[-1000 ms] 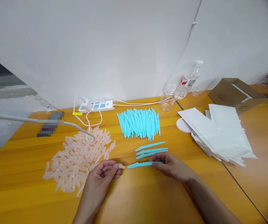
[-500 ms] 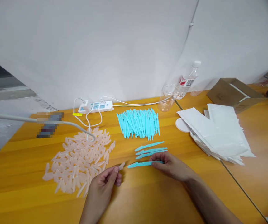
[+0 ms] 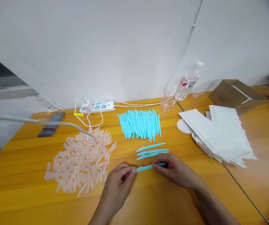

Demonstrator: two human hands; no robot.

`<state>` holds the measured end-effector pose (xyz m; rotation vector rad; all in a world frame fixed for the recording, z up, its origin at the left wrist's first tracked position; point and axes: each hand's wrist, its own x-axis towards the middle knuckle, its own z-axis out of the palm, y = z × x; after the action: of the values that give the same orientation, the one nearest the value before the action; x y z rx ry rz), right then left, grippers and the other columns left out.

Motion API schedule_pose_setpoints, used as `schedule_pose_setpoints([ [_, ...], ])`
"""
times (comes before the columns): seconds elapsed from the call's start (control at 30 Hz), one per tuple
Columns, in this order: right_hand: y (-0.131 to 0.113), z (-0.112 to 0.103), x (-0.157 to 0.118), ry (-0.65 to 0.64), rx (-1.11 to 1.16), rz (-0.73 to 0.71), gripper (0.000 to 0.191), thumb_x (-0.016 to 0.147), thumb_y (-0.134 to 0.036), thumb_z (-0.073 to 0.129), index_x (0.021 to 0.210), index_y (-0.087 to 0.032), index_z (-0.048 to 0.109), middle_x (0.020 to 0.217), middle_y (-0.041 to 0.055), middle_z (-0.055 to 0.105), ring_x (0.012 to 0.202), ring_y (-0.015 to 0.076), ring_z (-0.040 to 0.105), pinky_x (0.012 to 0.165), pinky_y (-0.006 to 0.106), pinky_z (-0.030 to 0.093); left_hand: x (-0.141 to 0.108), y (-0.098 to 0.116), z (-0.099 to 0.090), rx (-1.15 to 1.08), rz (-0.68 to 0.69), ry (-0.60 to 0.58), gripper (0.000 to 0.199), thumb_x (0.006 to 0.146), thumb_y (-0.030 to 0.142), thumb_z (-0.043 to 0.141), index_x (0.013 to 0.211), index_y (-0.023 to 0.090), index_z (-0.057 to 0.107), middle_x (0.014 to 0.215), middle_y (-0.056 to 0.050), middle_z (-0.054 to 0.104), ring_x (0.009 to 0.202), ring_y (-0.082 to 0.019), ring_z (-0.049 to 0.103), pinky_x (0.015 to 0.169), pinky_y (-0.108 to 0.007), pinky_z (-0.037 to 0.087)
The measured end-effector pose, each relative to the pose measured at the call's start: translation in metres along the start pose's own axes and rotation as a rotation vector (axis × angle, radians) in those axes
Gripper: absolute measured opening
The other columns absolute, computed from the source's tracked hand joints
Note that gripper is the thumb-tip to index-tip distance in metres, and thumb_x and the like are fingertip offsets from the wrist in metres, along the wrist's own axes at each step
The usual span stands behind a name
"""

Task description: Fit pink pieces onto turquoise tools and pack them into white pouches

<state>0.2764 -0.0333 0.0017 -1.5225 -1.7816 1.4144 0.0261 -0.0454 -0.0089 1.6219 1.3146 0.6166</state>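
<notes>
Your right hand (image 3: 173, 170) has its grip closed on the handle of a blue tool (image 3: 146, 168), low over the near middle of the desk (image 3: 148, 200). Your left hand (image 3: 120, 184) pinches at its left tip. Three blue tools (image 3: 152, 154) lie just beyond; pale pink pieces (image 3: 78, 162) spread to the left.

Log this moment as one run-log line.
left hand: fingers pinched at tip of turquoise stick; right hand: holds its handle; beyond: three loose sticks, turquoise heap; left: pink pile
</notes>
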Motion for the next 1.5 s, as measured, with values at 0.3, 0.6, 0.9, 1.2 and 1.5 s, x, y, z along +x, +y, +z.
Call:
schedule_pose_setpoints([
  [0.3, 0.023, -0.004, -0.004, 0.306, -0.451, -0.136, 0.020, 0.093, -0.030, 0.059, 0.093, -0.022, 0.078, 0.086, 0.0067, 0.066, 0.079, 0.0199, 0.060, 0.072, 0.032, 0.047, 0.014, -0.010, 0.021, 0.391, 0.264, 0.193, 0.023, 0.100, 0.029, 0.051, 0.106, 0.021, 0.071, 0.093, -0.007, 0.067, 0.089, -0.021, 0.064, 0.080, -0.032, 0.048],
  [0.6, 0.022, -0.002, -0.003, 0.466, -0.556, -0.231, 0.018, 0.092, -0.030, 0.062, 0.091, -0.022, 0.078, 0.089, 0.0093, 0.069, 0.083, 0.0238, 0.062, 0.076, 0.037, 0.048, 0.014, -0.010, 0.026, 0.569, 0.315, 0.240, 0.018, 0.097, 0.030, 0.056, 0.094, 0.022, 0.072, 0.083, -0.006, 0.065, 0.080, -0.021, 0.062, 0.074, -0.033, 0.046],
  [0.9, 0.011, -0.055, 0.065, 0.714, -0.600, 0.189, 0.036, 0.091, -0.039, 0.059, 0.108, -0.012, 0.074, 0.102, 0.0150, 0.075, 0.094, 0.0278, 0.068, 0.082, 0.034, 0.047, 0.013, -0.007, -0.013, 0.414, 0.184, 0.338, 0.021, 0.096, 0.038, 0.057, 0.095, 0.022, 0.072, 0.088, -0.005, 0.068, 0.082, -0.019, 0.064, 0.075, -0.029, 0.047],
  [1.2, 0.021, -0.081, 0.111, 0.610, -0.508, 0.401, 0.026, 0.078, -0.038, 0.061, 0.080, -0.018, 0.077, 0.074, 0.0100, 0.075, 0.078, 0.0253, 0.069, 0.067, 0.030, 0.045, 0.008, -0.023, -0.053, 0.390, 0.083, 0.396, 0.025, 0.095, 0.043, 0.057, 0.094, 0.022, 0.071, 0.090, -0.003, 0.069, 0.077, -0.016, 0.061, 0.071, -0.027, 0.047],
  [1.5, 0.018, -0.090, 0.088, 0.724, -0.513, 0.385, 0.016, 0.074, -0.036, 0.061, 0.075, -0.020, 0.065, 0.071, 0.0059, 0.069, 0.069, 0.0218, 0.061, 0.061, 0.030, 0.039, 0.007, -0.032, -0.074, 0.407, 0.024, 0.429, 0.028, 0.093, 0.047, 0.058, 0.098, 0.024, 0.073, 0.094, -0.003, 0.071, 0.079, -0.017, 0.064, 0.071, -0.027, 0.049],
])
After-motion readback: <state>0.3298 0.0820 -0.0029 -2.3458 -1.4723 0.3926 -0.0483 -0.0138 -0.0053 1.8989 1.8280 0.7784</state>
